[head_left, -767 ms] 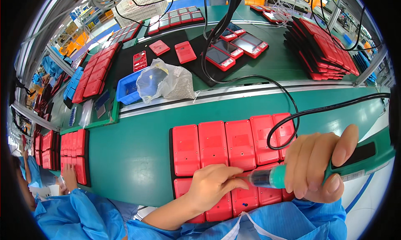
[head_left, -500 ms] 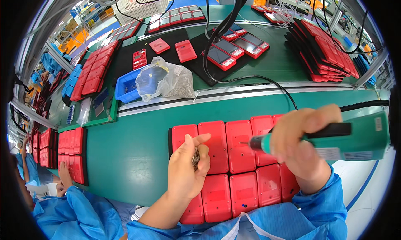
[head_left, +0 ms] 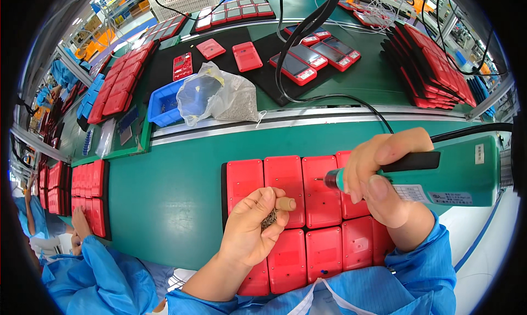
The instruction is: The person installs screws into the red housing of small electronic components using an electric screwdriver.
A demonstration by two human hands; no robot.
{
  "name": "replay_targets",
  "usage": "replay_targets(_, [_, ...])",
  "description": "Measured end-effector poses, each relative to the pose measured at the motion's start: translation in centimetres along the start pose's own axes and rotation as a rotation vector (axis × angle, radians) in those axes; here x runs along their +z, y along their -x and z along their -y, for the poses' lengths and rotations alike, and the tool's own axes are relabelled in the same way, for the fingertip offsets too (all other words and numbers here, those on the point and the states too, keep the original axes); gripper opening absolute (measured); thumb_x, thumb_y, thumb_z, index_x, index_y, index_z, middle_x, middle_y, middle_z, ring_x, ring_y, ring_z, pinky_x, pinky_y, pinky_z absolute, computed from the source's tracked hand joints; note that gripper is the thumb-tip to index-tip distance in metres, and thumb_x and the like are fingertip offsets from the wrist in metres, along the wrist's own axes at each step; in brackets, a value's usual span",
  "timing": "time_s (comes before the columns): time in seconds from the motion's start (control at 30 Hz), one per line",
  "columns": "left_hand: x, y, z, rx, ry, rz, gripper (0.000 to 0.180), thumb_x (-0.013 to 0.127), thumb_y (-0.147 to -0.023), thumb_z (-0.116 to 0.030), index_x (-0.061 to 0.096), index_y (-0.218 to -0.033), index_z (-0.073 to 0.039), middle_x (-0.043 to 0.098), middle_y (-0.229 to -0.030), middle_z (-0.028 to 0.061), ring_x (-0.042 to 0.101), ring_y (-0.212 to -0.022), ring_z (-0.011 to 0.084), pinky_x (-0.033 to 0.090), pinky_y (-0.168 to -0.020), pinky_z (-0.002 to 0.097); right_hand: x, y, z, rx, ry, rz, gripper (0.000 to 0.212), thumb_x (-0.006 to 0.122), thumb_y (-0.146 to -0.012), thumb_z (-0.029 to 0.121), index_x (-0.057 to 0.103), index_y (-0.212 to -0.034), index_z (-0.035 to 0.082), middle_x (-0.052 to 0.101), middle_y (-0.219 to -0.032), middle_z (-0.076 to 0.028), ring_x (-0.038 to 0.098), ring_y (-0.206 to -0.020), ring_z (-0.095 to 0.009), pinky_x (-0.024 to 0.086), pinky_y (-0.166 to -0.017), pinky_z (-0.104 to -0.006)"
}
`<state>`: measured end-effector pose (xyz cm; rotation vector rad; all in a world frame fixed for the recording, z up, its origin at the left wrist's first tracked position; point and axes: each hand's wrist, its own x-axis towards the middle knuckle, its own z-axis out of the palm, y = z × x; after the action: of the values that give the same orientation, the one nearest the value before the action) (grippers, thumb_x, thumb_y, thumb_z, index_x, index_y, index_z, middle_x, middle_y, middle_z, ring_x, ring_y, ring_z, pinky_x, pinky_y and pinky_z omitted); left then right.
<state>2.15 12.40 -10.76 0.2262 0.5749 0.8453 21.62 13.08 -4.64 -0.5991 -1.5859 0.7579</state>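
My left hand [head_left: 253,227] is curled around a small heap of screws [head_left: 269,219], above the red cases. A tan sleeve [head_left: 285,203], which looks like a finger cot, covers a fingertip of that hand. My right hand [head_left: 381,175] grips a green electric screwdriver [head_left: 466,172] lying nearly level, its bit pointing left. The bit tip is over the upper part of a red plastic case [head_left: 319,205]; whether it touches cannot be made out. Several such cases lie in two rows on a black mat [head_left: 224,191], small screw holes at their corners. One near case bears a dark blue spot.
Behind the metal rail stand a blue bin [head_left: 164,103] and a clear bag of screws [head_left: 239,103]. Devices with screens [head_left: 296,65] lie beyond, with stacked red trays [head_left: 433,68] right. A black cable [head_left: 351,97] crosses the bench. At left, a co-worker's hand [head_left: 81,223] touches red cases.
My left index finger, stretched out before, has bent in toward the thumb. The screwdriver has shifted slightly left and up with my right hand. The view has moved a little.
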Motion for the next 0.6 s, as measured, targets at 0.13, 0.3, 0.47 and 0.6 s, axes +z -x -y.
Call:
replay_targets(0.13, [-1.2,-0.5,0.4,-0.003,-0.02,0.155,0.023,0.043,-0.089,-0.021,0.052,-0.091,0.0,0.055,-0.074,0.0095,0.043,-0.051,0.0084,0.029,-0.039,0.0161,0.1,-0.1,-0.3,0.024,0.035,0.019,0.022,0.052,-0.079,0.009,0.033,-0.091,0.008,0.042,-0.056,-0.005,0.043,-0.043,-0.011,0.04,-0.041,-0.0247])
replay_targets(0.3, [0.0,-0.4,0.3,-0.013,-0.066,0.086,0.029,0.039,-0.091,-0.021,0.05,-0.099,0.004,0.053,-0.073,0.007,0.039,-0.05,0.0077,0.03,-0.042,0.016,0.2,-1.1,-1.5,0.008,0.158,-0.003,0.02,0.048,-0.079,0.004,0.032,-0.09,0.007,0.041,-0.055,-0.005,0.039,-0.039,-0.01,0.038,-0.039,-0.024])
replay_targets(0.47, [0.7,-0.9,0.2,-0.052,-0.155,0.066,0.027,0.039,-0.09,-0.018,0.048,-0.103,0.004,0.055,-0.077,0.0088,0.048,-0.056,0.0099,0.032,-0.044,0.0157,0.1,-1.5,-2.2,0.069,0.143,-0.029,0.02,0.047,-0.078,0.001,0.031,-0.088,0.006,0.041,-0.053,-0.005,0.038,-0.036,-0.009,0.036,-0.036,-0.0233])
replay_targets(0.6, [0.2,-0.8,0.7,-0.038,-0.181,0.131,0.024,0.041,-0.09,-0.02,0.049,-0.1,0.001,0.057,-0.08,0.0111,0.056,-0.065,0.0122,0.033,-0.044,0.0157,0.2,-1.7,-2.1,-0.041,0.191,0.122,0.02,0.048,-0.076,-0.001,0.032,-0.088,0.006,0.043,-0.054,-0.006,0.04,-0.036,-0.009,0.038,-0.037,-0.0237])
